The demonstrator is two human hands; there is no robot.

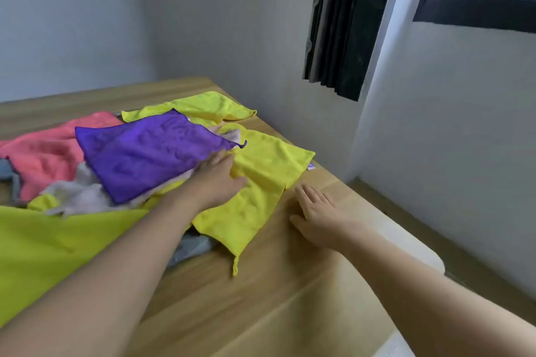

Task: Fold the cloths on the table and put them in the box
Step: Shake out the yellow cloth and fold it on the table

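The left hand (216, 180) lies flat on a yellow cloth (261, 182) at the near right edge of the pile, fingers straight and pressing it to the wooden desk (261, 298). The right hand (316, 211) rests just beside that cloth on bare wood, fingers loosely spread, holding nothing. Behind them the heap spreads out — a purple cloth (145, 153) on top, a pink one (43, 156) to its left, another yellow one (203, 107) further back.

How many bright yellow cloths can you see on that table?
2 for certain: one yellow cloth under the left hand near the table edge, another at the pile's far side. A yellow scrap may be a third, and others may be buried.
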